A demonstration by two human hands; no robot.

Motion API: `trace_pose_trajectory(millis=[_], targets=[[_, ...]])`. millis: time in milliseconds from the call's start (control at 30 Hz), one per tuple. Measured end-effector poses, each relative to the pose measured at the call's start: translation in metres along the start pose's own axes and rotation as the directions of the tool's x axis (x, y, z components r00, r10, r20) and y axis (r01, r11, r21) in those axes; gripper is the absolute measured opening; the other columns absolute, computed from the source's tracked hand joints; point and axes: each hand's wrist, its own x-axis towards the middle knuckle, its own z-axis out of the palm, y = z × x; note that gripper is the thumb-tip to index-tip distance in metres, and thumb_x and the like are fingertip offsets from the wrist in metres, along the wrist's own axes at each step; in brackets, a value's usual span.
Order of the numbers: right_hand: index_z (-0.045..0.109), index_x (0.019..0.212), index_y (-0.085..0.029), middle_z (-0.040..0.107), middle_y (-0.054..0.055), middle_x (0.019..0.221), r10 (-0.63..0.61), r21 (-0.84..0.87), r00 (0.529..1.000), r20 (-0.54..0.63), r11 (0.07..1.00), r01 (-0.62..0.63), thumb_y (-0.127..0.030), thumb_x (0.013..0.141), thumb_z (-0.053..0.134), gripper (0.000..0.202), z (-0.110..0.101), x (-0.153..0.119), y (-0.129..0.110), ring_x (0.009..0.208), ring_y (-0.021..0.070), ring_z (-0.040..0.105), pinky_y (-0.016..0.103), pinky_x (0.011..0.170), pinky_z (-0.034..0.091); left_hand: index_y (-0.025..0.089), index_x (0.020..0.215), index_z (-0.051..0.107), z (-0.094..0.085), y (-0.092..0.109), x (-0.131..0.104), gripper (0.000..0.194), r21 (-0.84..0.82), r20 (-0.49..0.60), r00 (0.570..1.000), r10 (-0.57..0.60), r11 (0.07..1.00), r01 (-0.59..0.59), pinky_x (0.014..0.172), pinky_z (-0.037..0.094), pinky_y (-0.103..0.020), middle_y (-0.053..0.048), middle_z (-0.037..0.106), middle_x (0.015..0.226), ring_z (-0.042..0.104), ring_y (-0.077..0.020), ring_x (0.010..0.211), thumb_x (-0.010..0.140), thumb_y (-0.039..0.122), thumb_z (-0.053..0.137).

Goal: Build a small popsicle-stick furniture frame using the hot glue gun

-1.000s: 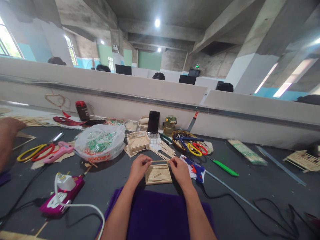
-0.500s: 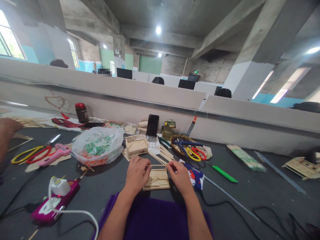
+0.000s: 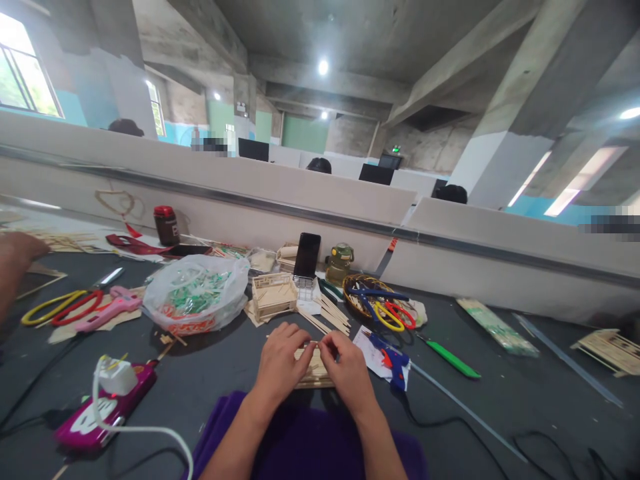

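Observation:
A small model of pale wooden sticks lies in front of me near the purple cloth, its sides and back largely covered by my hands. Over its left part is my left hand, fingers curled and thumb pressed toward the index finger. My right hand closes in a pinch above the model's back edge. The fingertips of both hands nearly meet there, and whatever they grip is too small or hidden to name. Behind them stands another wooden stick model, with loose flat sticks beside it.
To the left are a plastic bag, scissors, a pink glue gun and a purple power strip. Rightward lie a blue glue gun, a tool basket and a green-handled knife. Another person's hand is at far left.
My hands have come together over the middle of the wooden stick model; the right hand moved left from its right end. The view has shifted slightly.

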Motion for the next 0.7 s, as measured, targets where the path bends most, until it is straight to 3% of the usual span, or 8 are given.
trace_pose_trajectory(millis=[333, 467, 567, 633, 700], targets=[[0.052, 0.072, -0.019, 0.053, -0.003, 0.068, 0.016, 0.043, 1.0, 0.007, 0.999, -0.017, -0.021, 0.085, 0.049, 0.014, -0.005, 0.0, -0.007, 0.063, 0.0117, 0.049, 0.022, 0.061, 0.036, 0.019, 0.073, 0.063, -0.003, 0.005, 0.003, 0.022, -0.085, 0.02, 0.999, -0.028, 0.996, 0.03, 0.067, 0.037, -0.027, -0.002, 0.059, 0.069, 0.051, -0.0164, 0.072, 0.088, 0.03, 0.05], [0.056, 0.076, -0.019, 0.057, -0.002, 0.07, 0.03, 0.129, 0.998, 0.061, 0.991, -0.038, -0.026, 0.086, 0.05, 0.013, -0.019, 0.004, -0.009, 0.066, 0.0122, 0.053, 0.022, 0.063, 0.04, 0.02, 0.072, 0.063, -0.005, 0.009, 0.003, 0.022, -0.16, 0.009, 0.999, -0.054, 0.986, 0.055, 0.066, 0.037, -0.026, -0.001, 0.059, 0.067, 0.052, -0.0154, 0.07, 0.087, 0.031, 0.052], [0.058, 0.093, -0.02, 0.063, 0.0, 0.077, 0.06, 0.128, 0.995, 0.082, 0.989, -0.07, -0.035, 0.085, 0.052, 0.018, -0.044, 0.017, 0.012, 0.072, 0.0144, 0.058, 0.024, 0.067, 0.044, 0.02, 0.072, 0.064, -0.005, 0.011, 0.003, 0.022, -0.202, -0.004, 0.997, -0.072, 0.977, 0.07, 0.066, 0.037, -0.026, 0.0, 0.058, 0.065, 0.052, -0.015, 0.069, 0.087, 0.031, 0.052], [0.059, 0.101, -0.019, 0.065, 0.003, 0.083, 0.118, -0.035, 0.993, 0.03, 0.993, -0.117, -0.041, 0.085, 0.051, 0.028, -0.063, 0.031, 0.038, 0.075, 0.0168, 0.06, 0.027, 0.07, 0.045, 0.02, 0.072, 0.064, -0.004, 0.013, 0.003, 0.022, -0.22, -0.004, 0.996, -0.087, 0.972, 0.084, 0.066, 0.036, -0.025, 0.0, 0.058, 0.065, 0.052, -0.0145, 0.068, 0.087, 0.031, 0.052], [0.058, 0.109, -0.017, 0.064, 0.009, 0.101, 0.15, -0.286, 0.989, 0.002, 0.947, -0.143, -0.044, 0.084, 0.052, 0.038, -0.079, 0.049, 0.07, 0.093, 0.0217, 0.059, 0.032, 0.083, 0.043, 0.02, 0.071, 0.063, -0.002, 0.016, 0.003, 0.022, -0.238, 0.004, 0.995, -0.102, 0.966, 0.1, 0.066, 0.036, -0.025, 0.0, 0.058, 0.065, 0.051, -0.014, 0.067, 0.087, 0.031, 0.053]])
